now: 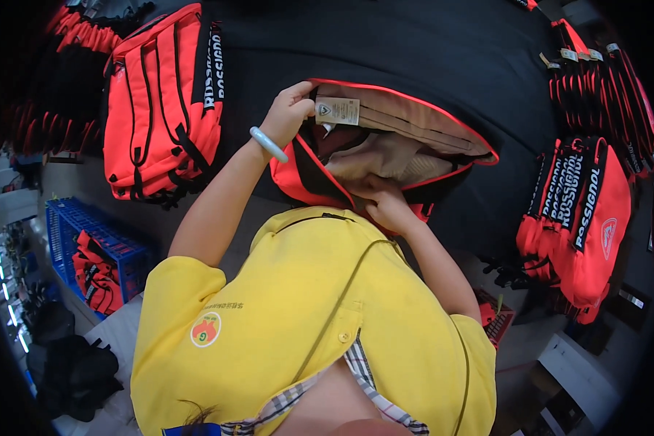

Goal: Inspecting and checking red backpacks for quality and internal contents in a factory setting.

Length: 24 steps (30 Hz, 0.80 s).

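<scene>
In front of me a red and black backpack [298, 179] lies unzipped on the black table, its beige lining showing. My left hand [292, 109] pinches the upper left corner of the opening, beside a cardboard tag [337, 111]. A pale bangle [269, 144] circles that wrist. At the near edge of the opening, my right hand [386, 205] has its fingers curled over the rim, gripping the bag's edge. The fingertips of this hand are partly hidden inside the bag.
A finished-looking red backpack [149, 109] lies at the left of the black table [385, 43]. More red bags [596, 218] are stacked at the right. Red and black pieces [58, 80] pile up far left. A blue crate [65, 232] with red items stands lower left.
</scene>
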Each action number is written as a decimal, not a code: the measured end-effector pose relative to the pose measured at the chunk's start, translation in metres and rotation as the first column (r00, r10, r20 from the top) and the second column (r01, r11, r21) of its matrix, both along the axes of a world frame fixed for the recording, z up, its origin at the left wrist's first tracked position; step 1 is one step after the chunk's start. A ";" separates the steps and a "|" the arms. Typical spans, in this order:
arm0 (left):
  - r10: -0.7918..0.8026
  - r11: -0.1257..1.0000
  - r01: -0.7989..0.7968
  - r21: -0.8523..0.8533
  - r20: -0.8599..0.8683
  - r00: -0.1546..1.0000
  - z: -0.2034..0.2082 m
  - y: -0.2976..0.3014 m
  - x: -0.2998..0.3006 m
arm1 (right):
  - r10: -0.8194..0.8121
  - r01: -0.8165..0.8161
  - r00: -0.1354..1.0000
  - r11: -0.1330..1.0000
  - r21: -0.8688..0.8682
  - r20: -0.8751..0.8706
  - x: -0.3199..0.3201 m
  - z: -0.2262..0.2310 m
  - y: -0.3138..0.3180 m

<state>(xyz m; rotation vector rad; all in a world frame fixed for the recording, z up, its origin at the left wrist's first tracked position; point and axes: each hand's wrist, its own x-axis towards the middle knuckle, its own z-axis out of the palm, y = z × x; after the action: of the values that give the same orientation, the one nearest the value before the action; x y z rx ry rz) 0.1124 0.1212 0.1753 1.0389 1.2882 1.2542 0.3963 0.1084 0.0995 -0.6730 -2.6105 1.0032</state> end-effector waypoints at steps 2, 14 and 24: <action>-0.006 1.000 0.005 0.017 0.061 0.998 0.016 -0.019 0.012 | -0.067 0.042 0.994 0.966 -0.257 -0.090 0.002 0.024 -0.004; -0.004 0.959 0.177 0.222 -0.614 0.789 0.032 -0.059 0.041 | -0.493 0.413 0.775 0.869 -0.274 -0.396 -0.042 0.115 -0.016; -0.162 0.921 0.344 0.183 -0.622 0.766 0.054 -0.069 0.051 | -0.099 0.232 0.874 0.945 0.229 -0.476 -0.044 0.116 -0.030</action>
<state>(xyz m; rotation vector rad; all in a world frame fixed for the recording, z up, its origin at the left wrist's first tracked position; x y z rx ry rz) 0.1634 0.0526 0.2289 1.8731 1.3755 0.9393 0.3519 0.0788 0.2152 -0.5053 -2.1721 0.6256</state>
